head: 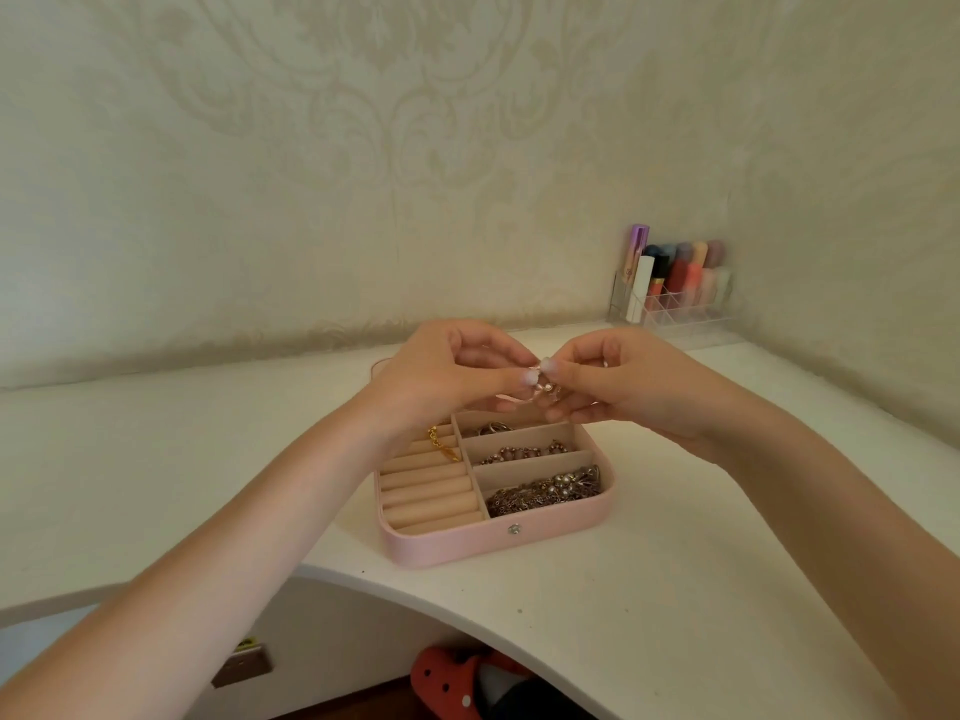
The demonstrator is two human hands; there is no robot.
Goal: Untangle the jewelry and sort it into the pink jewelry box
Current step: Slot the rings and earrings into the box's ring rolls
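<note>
The pink jewelry box (467, 550) lies open on the white desk, near its curved front edge. Its left half holds beige ring rolls with a gold chain (441, 444) draped over them. The right compartments hold rings (493, 427), a beaded bracelet (524, 452) and a heap of dark chains (545, 491). Above the box's far side, my left hand (447, 371) and my right hand (618, 379) meet fingertip to fingertip, both pinching one small rose-gold piece of jewelry (540, 389). What kind of piece it is cannot be made out.
A clear acrylic organizer (670, 298) with lipsticks and polish bottles stands in the back right corner against the wall. The desk (156, 459) has a concave front cut-out; below it a red spotted slipper (447, 683) lies on the floor.
</note>
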